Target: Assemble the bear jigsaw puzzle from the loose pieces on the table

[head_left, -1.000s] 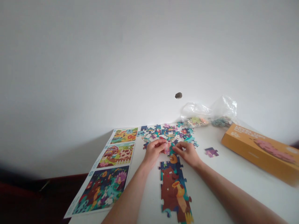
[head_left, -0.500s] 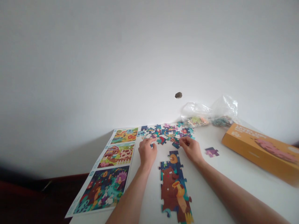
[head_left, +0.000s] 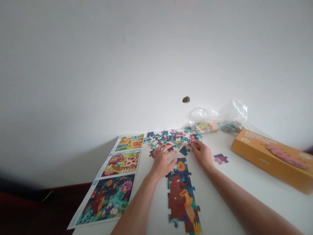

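A part-built puzzle strip [head_left: 182, 195] showing a brown bear with a honey pot lies on the white table [head_left: 230, 195]. Beyond it, several loose puzzle pieces [head_left: 174, 137] are scattered by the wall. My left hand [head_left: 163, 160] lies on the table with fingers spread, at the near edge of the loose pieces and just left of the strip's top. My right hand [head_left: 202, 152] reaches into the loose pieces, fingertips curled on a piece at the right side of the pile. A dark blue piece [head_left: 184, 150] lies between the hands.
A reference sheet [head_left: 114, 173] with three pictures lies at the left table edge. An orange puzzle box [head_left: 271, 156] sits at the right. Two clear bags of pieces [head_left: 215, 122] lean on the wall. A purple piece [head_left: 220, 159] lies alone.
Both hands left the strip's top and went up to the loose pieces. The left hand has now opened and come back toward the strip; the right stayed in the pile.
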Tool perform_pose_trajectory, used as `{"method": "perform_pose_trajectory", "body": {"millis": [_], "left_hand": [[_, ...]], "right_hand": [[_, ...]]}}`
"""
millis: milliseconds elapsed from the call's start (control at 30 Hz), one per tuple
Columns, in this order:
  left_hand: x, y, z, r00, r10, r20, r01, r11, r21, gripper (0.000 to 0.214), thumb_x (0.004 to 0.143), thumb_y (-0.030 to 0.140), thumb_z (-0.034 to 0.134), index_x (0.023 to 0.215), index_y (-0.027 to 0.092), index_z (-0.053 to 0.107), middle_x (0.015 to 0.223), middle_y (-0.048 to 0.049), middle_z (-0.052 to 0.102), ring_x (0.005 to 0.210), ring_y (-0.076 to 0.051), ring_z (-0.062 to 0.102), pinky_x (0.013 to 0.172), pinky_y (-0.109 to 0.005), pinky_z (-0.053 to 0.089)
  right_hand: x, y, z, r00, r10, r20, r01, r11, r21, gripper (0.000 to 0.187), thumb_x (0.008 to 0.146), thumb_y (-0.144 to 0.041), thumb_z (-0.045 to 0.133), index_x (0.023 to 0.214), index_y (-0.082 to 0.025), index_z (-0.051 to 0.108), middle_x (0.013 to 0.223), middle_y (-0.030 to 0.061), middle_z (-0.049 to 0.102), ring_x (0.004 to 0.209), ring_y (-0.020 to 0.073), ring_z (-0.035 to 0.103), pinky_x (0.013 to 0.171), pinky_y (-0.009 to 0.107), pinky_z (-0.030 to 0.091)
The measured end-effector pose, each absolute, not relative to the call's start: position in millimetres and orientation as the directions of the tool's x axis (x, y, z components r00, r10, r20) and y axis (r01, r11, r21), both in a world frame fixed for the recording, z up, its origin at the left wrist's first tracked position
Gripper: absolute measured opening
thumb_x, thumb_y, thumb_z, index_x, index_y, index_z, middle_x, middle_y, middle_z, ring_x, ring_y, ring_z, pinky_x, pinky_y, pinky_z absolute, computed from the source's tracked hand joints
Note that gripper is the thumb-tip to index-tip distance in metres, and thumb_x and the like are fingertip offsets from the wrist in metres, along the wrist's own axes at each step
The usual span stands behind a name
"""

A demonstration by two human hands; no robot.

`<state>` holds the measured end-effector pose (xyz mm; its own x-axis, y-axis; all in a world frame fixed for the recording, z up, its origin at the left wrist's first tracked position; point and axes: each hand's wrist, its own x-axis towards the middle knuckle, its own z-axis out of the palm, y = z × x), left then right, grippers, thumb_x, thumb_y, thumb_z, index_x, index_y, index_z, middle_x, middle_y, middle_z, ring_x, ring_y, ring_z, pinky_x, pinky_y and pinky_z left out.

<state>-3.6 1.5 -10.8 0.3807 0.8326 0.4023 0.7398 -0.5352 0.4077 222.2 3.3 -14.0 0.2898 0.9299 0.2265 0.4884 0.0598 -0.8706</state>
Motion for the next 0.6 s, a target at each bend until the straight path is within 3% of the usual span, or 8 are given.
{"method": "perform_pose_trajectory", "body": {"millis": [133,233,300,400,600], "left_hand": [[-1.1,-3.0,-6.4,0.491,0.779,0.389,0.664,-0.624,0.412,0.037,0.081,0.032,0.070,0.118,0.034,0.069,0.137,-0.0020,0.058,0.135,-0.034,0.037,0.113,-0.058,0.024],[-1.2,-1.7,-7.1,0.425,0.787,0.447,0.628,-0.612,0.480,0.064,0.083,0.028,0.068,0.143,0.031,0.047,0.128,-0.0050,0.065,0.132,-0.031,0.041,0.114,-0.055,0.025],[-1.9,0.4,-9.5,0.403,0.786,0.469,0.602,-0.614,0.511,0.073,0.084,0.027,0.067,0.150,0.030,0.035,0.118,-0.0046,0.069,0.131,-0.029,0.044,0.114,-0.053,0.027],[-3.0,2.6,-13.6,0.404,0.780,0.478,0.594,-0.621,0.511,0.067,0.084,0.023,0.066,0.146,0.031,0.043,0.120,-0.0043,0.069,0.128,-0.028,0.047,0.113,-0.052,0.033],[-1.7,4.4,-15.2,0.345,0.795,0.499,0.604,-0.595,0.530,0.042,0.083,0.022,0.067,0.125,0.024,0.065,0.119,-0.0080,0.069,0.131,-0.028,0.047,0.112,-0.050,0.039]], "right_hand": [[217.5,-1.6,-11.7,0.173,0.923,0.343,0.487,0.222,-0.844,0.023,0.088,-0.039,0.057,0.101,-0.023,0.067,0.094,0.0035,0.076,0.088,0.0207,0.071,0.080,0.031,0.051],[212.6,-7.3,-7.7,-0.035,0.911,0.412,0.487,0.375,-0.788,0.020,0.090,-0.033,0.056,0.104,-0.023,0.067,0.098,0.0039,0.074,0.086,0.0196,0.069,0.082,0.031,0.051],[209.6,-10.9,-5.0,-0.199,0.874,0.443,0.491,0.480,-0.727,0.022,0.090,-0.027,0.055,0.107,-0.024,0.067,0.101,0.0043,0.073,0.088,0.0195,0.067,0.084,0.033,0.051],[207.2,-14.5,-1.9,-0.339,0.822,0.459,0.480,0.570,-0.667,0.029,0.089,-0.021,0.055,0.115,-0.025,0.066,0.106,0.0060,0.070,0.096,0.0209,0.063,0.090,0.036,0.049],[207.7,-16.0,-0.3,-0.369,0.822,0.434,0.499,0.569,-0.653,0.040,0.087,-0.020,0.056,0.126,-0.024,0.061,0.116,0.0086,0.067,0.104,0.0242,0.060,0.094,0.041,0.048]]}}
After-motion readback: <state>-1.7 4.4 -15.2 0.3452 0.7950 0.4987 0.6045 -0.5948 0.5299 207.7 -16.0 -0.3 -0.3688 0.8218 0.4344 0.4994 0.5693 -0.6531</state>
